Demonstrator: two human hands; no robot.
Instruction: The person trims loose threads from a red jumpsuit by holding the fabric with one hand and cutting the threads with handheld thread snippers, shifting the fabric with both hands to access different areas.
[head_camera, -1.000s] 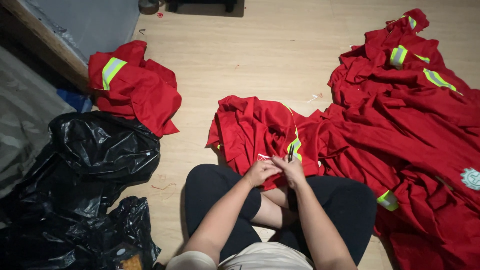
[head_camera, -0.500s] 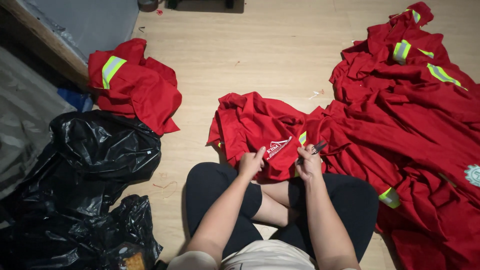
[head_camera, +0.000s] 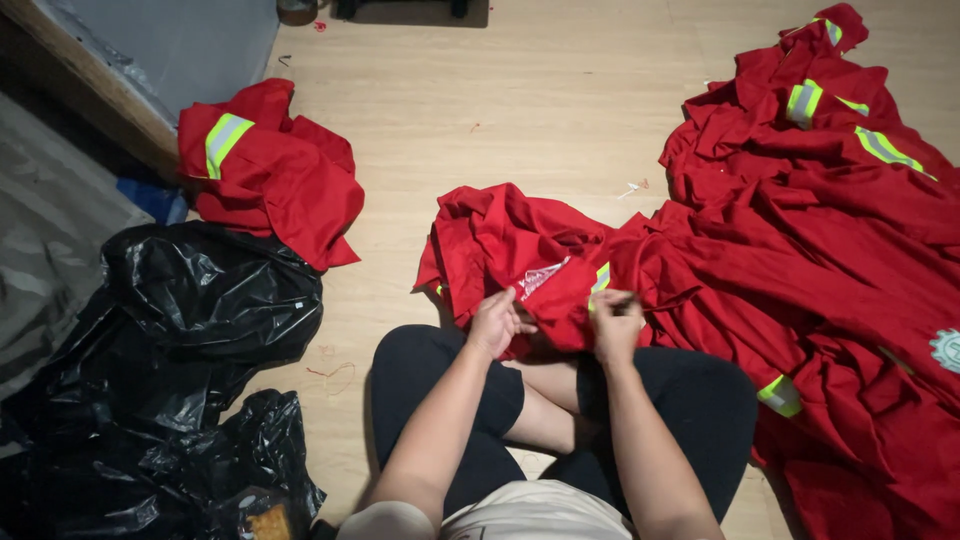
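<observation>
A red work garment (head_camera: 505, 245) with a white patch and a yellow-grey reflective strip lies bunched on the wooden floor over my crossed legs. My left hand (head_camera: 497, 322) pinches a fold of its cloth near the patch. My right hand (head_camera: 615, 320) grips the fabric by the reflective strip and also holds a small dark tool that I cannot make out. The two hands are a short way apart with the cloth stretched between them.
A large pile of red garments (head_camera: 840, 220) with reflective stripes spreads along the right. A smaller folded red pile (head_camera: 270, 170) sits at the upper left. Black plastic bags (head_camera: 180, 340) fill the left side, beside a grey board (head_camera: 150, 50) and its wooden edge.
My hands have moved apart and spread the cloth, turning the white patch into view. The garment has shifted a little toward my lap.
</observation>
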